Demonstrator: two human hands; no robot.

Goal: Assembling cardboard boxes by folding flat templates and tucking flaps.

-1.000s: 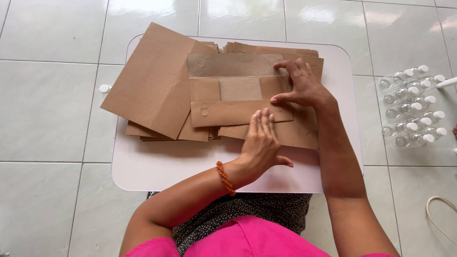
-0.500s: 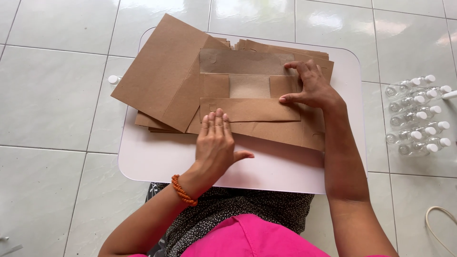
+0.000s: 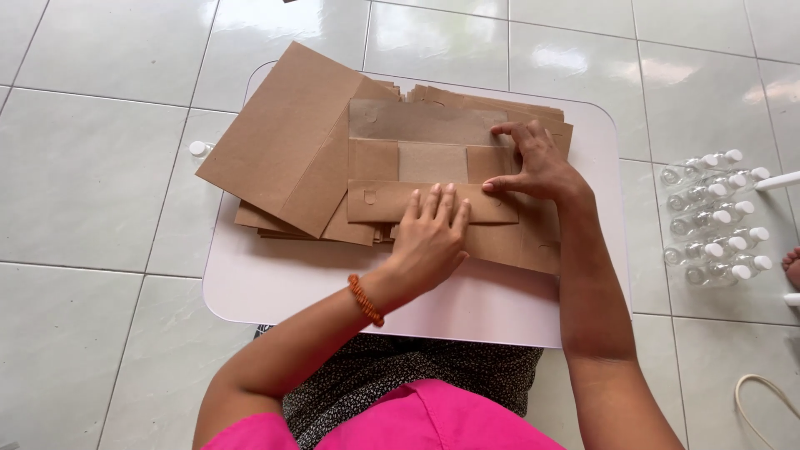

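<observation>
A stack of flat brown cardboard box blanks [image 3: 292,158] lies on a small white table [image 3: 275,287]. The top blank [image 3: 429,162] is partly folded, with a long flap [image 3: 383,202] turned over toward me. My left hand [image 3: 429,237] lies flat on that flap, fingers together and pressing down. My right hand [image 3: 537,167] rests on the blank's right end, thumb on the flap's edge and fingers spread on the panel above. An orange bead bracelet [image 3: 365,300] circles my left wrist.
Several small clear bottles with white caps [image 3: 712,217] lie on the tiled floor to the right of the table. A white cap [image 3: 197,148] sits on the floor at the left. A pale cord [image 3: 762,404] curls at the lower right.
My left hand slid left along the folded flap and then back toward the middle, pressing it flat. My right hand stayed on the blank's right end.
</observation>
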